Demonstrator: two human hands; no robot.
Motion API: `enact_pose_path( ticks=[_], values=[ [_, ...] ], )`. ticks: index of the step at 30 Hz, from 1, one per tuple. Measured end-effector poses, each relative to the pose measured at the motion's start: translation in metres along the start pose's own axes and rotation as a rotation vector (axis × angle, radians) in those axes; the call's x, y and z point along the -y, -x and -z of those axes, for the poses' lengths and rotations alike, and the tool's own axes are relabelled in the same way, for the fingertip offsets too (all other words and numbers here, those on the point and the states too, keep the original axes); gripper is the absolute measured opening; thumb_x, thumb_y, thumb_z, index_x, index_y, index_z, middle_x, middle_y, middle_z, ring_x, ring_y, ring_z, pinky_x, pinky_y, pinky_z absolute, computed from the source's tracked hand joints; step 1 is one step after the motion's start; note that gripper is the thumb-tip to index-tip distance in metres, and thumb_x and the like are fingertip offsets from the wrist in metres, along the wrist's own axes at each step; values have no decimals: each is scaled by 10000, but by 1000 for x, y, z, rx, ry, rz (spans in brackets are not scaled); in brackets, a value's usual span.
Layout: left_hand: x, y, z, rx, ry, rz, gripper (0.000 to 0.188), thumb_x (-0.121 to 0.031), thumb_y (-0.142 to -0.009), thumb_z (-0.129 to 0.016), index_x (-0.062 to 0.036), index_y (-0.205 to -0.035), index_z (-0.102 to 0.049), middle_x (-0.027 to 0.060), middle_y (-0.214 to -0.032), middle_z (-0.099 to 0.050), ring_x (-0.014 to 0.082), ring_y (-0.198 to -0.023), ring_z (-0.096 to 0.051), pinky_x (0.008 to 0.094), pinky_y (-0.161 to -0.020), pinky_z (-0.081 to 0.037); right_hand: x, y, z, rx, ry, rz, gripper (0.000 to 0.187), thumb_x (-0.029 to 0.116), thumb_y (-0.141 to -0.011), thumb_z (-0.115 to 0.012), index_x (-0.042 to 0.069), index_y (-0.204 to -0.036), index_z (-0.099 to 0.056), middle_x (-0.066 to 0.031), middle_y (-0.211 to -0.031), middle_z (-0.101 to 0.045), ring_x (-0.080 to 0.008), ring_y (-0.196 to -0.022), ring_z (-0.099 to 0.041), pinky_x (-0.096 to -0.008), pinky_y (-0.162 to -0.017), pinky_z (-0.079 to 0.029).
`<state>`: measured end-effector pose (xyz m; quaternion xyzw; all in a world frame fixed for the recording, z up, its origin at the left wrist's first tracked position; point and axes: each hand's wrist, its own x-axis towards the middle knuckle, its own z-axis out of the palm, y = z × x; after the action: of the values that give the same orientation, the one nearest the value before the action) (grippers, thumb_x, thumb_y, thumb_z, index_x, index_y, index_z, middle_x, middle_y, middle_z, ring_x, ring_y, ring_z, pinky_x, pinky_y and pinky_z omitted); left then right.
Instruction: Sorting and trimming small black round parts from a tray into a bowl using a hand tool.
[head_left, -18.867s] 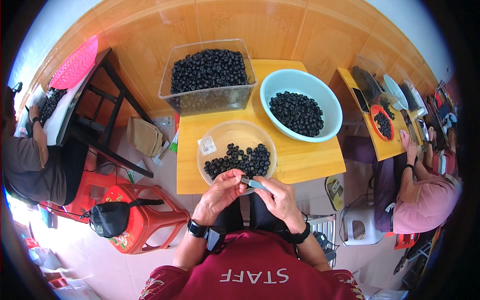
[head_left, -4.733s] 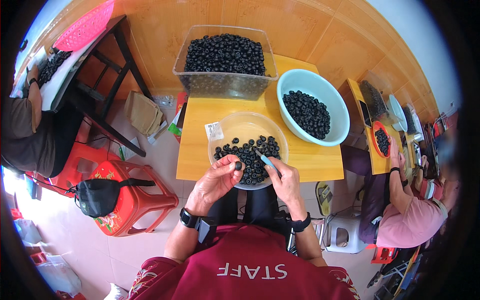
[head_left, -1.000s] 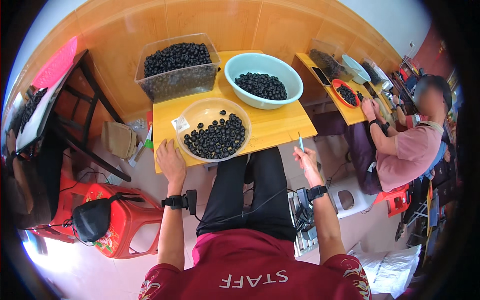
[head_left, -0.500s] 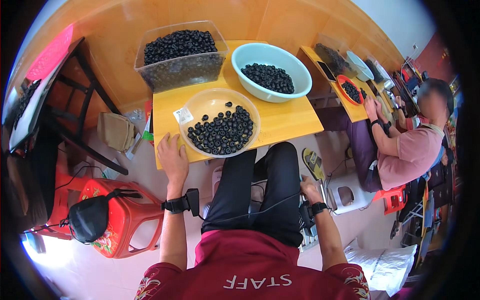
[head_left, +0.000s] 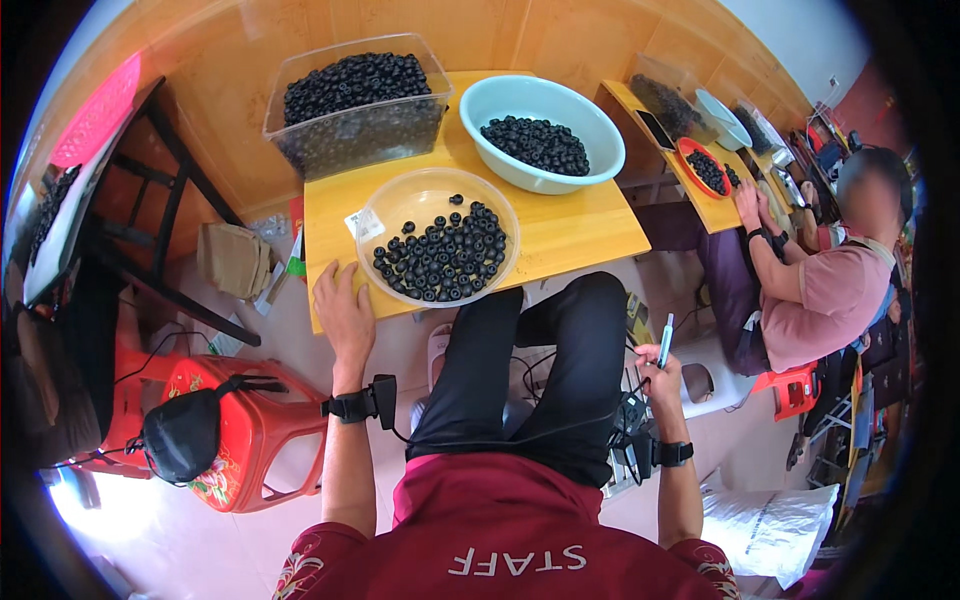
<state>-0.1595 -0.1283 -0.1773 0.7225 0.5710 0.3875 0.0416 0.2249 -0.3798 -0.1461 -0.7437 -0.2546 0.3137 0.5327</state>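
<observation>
My left hand [head_left: 343, 310] lies on the front left edge of the yellow table [head_left: 575, 235], its fingers spread and nothing held. Just beside it is a round clear plastic bowl [head_left: 397, 193] with small black ring-shaped parts [head_left: 445, 252] in it. Off the table's right front, beside my right knee, my right hand [head_left: 658, 378] grips a slim light-blue pen-shaped tool [head_left: 666, 338]. The tool points up with its narrow tip away from me; its exact kind cannot be made out. Both wrists carry black straps with small devices.
Behind the bowl stand a clear box [head_left: 365, 150] heaped with black parts and a pale blue basin [head_left: 540, 181] of more. A red stool [head_left: 265, 440] bears a black bag [head_left: 180, 437]. A co-worker [head_left: 825, 300] sits at the right table. A cable crosses my lap.
My right hand has risen and moved right from beside my thigh, bringing the light-blue tool into clear view. My left hand stays on the table edge.
</observation>
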Motion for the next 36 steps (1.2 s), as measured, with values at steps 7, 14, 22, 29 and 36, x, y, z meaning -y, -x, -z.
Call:
enact_pose_path(
  ticks=[7,14,22,29,36],
  values=[
    [2,1,-2,10,-25,9,350,-85,-796,-598,-34,-1141,-565,168,-1244,-459,342,-1177,-395,435,-979,-321,21,28,12,48,27,-64,224,-79,-730,-473,41,-854,-615,2,-729,-555,-44,-449,-405,-186,-374,-285],
    [4,0,-3,25,-47,-2,366,-76,-791,-598,-45,-1152,-551,168,-1243,-456,342,-1174,-398,435,-978,-320,43,46,24,212,146,-184,176,-61,-751,-482,40,-858,-578,-20,-754,-570,-98,-427,-518,-192,-369,-408],
    [2,0,-1,45,-70,-2,367,-67,-799,-587,-51,-1163,-545,170,-1241,-459,342,-1169,-402,431,-975,-324,67,41,42,531,84,-344,161,35,-839,-534,18,-999,-551,-101,-863,-638,-217,-636,-681,-201,-401,-472],
    [0,0,0,48,-53,-18,360,-71,-801,-589,-52,-1158,-549,171,-1238,-460,341,-1166,-406,430,-970,-326,60,21,56,516,104,-331,201,55,-836,-553,1,-1029,-560,-136,-898,-652,-234,-626,-681,-214,-392,-488],
    [3,0,-1,6,-79,-29,337,-96,-811,-589,-73,-1146,-556,148,-1226,-475,327,-1161,-412,429,-956,-333,65,22,50,479,126,-273,249,83,-841,-561,0,-1076,-566,-111,-899,-642,-199,-612,-672,-197,-403,-483]
  ],
)
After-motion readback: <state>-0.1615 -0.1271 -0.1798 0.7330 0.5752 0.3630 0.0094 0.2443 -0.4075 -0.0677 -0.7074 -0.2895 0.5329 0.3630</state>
